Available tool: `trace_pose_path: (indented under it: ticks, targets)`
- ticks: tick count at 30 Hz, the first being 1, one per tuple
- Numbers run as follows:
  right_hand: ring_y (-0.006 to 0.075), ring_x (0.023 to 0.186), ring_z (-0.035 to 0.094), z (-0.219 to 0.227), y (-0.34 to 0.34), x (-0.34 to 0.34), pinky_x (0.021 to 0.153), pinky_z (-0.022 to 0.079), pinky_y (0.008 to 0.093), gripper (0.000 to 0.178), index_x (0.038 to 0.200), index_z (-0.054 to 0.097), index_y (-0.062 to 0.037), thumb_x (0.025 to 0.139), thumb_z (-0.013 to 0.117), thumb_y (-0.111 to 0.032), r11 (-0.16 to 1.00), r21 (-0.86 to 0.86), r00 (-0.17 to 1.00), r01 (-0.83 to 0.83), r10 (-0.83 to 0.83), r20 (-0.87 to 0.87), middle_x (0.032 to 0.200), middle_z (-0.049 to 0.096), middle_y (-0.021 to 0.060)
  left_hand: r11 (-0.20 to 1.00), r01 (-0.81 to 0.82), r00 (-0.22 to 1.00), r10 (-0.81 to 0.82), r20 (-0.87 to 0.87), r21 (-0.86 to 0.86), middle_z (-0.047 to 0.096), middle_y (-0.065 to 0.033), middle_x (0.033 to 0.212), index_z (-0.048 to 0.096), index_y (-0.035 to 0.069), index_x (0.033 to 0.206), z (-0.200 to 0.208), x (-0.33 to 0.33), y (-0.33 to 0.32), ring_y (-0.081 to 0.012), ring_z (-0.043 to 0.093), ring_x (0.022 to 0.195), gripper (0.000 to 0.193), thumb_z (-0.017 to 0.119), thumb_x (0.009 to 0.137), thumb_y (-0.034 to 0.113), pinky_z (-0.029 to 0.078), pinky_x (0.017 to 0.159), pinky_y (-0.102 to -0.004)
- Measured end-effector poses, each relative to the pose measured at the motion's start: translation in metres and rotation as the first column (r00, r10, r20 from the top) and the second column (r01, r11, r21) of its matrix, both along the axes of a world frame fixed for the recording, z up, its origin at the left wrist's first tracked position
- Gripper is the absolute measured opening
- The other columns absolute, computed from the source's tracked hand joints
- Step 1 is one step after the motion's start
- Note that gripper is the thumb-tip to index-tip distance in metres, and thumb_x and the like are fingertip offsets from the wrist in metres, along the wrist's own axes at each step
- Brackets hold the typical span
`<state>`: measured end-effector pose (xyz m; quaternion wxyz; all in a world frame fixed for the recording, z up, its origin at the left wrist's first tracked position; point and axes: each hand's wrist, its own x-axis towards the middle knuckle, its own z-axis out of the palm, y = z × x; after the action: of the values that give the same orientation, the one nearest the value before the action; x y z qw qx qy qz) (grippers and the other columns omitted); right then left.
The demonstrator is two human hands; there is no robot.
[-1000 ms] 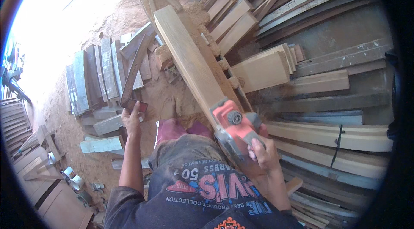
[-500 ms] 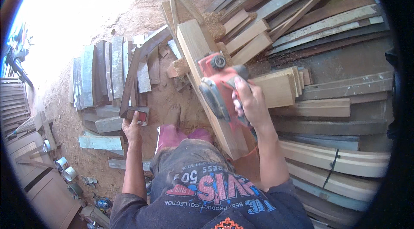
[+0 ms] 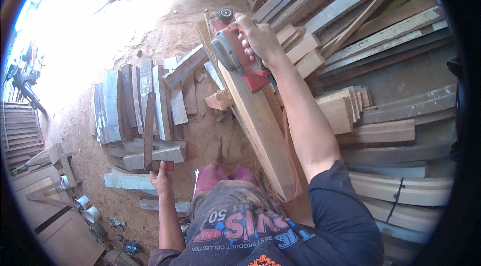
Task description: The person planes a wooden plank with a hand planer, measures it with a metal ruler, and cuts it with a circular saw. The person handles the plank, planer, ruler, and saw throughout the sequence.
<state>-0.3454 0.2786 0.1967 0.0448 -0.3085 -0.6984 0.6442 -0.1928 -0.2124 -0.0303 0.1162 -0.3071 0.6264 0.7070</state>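
Note:
My right hand is wrapped round the handle of a red and grey electric hand planer. The planer sits on the far end of a long, thick pale wooden beam, its cord trailing back along the beam's right side. At the left, my left hand grips a try square by its red-marked stock, clear of the beam. The blade of the square points away from me, above grey boards on the ground.
Weathered boards lie on the dirt floor at left. Stacked planks fill the right side, with short pale blocks close to the beam. An offcut juts out beside the beam. Cans stand at lower left.
My right hand has pushed the planer away from me along the beam to its far end, the arm stretching out. My left hand with the square has shifted slightly nearer in view.

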Motion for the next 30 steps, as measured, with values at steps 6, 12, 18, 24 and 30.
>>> trace_pose_path:
  ticks: [6,12,18,24,30]
  targets:
    - [0.0066,0.05,0.052,0.011,-0.029,0.114,0.045,0.043,0.0272,0.058,0.093,0.079,-0.0022,0.107,0.061,-0.056,0.999,0.031,1.0,0.013,-0.013,0.01,0.066,0.055,-0.0038,0.994,0.104,0.995,-0.104,-0.01,0.014,0.072,-0.0036,0.124,0.067,0.006,0.131,-0.001,-0.016,0.011,-0.0158,0.069,0.107,0.033,0.08,0.102,0.012,0.057,0.087,-0.0365]
    - [0.0036,0.053,0.048,0.026,-0.066,0.276,0.045,0.038,0.0241,0.049,0.096,0.067,-0.0047,0.11,0.06,-0.051,0.994,-0.035,0.982,0.105,-0.097,0.163,0.072,0.056,-0.0033,0.965,0.252,0.962,-0.259,-0.086,-0.076,0.076,0.0035,0.114,0.073,0.014,0.124,0.007,-0.037,0.032,-0.0113,0.071,0.099,0.031,0.085,0.099,0.026,0.059,0.075,-0.0327]
    - [0.0052,0.055,0.051,0.048,-0.117,0.459,0.046,0.039,0.0255,0.05,0.098,0.071,-0.0025,0.112,0.059,-0.049,0.934,-0.101,0.888,0.343,-0.287,0.36,0.071,0.058,-0.0033,0.954,0.293,0.927,-0.301,-0.222,-0.07,0.077,0.0019,0.112,0.074,0.012,0.12,0.029,-0.019,0.051,-0.0109,0.072,0.096,0.027,0.086,0.099,0.024,0.059,0.076,-0.0305]
    - [0.0092,0.055,0.051,0.048,-0.169,0.602,0.051,0.042,0.0258,0.057,0.11,0.068,0.0004,0.116,0.049,-0.052,0.845,0.017,0.814,0.534,-0.52,0.258,0.067,0.057,0.0003,0.861,0.491,0.77,-0.501,-0.394,-0.136,0.079,-0.0021,0.109,0.075,0.008,0.121,0.06,0.042,0.084,-0.0126,0.073,0.096,0.021,0.081,0.102,0.015,0.059,0.084,-0.031]
    - [0.0074,0.06,0.052,0.03,-0.194,0.665,0.054,0.043,0.0261,0.05,0.11,0.071,0.0008,0.112,0.061,-0.048,0.731,0.033,0.705,0.681,-0.668,0.239,0.071,0.058,-0.003,0.678,0.704,0.517,-0.694,-0.501,-0.212,0.08,-0.0038,0.106,0.075,0.001,0.115,0.062,0.144,0.156,-0.015,0.074,0.094,0.016,0.078,0.102,0.011,0.059,0.079,-0.0336]
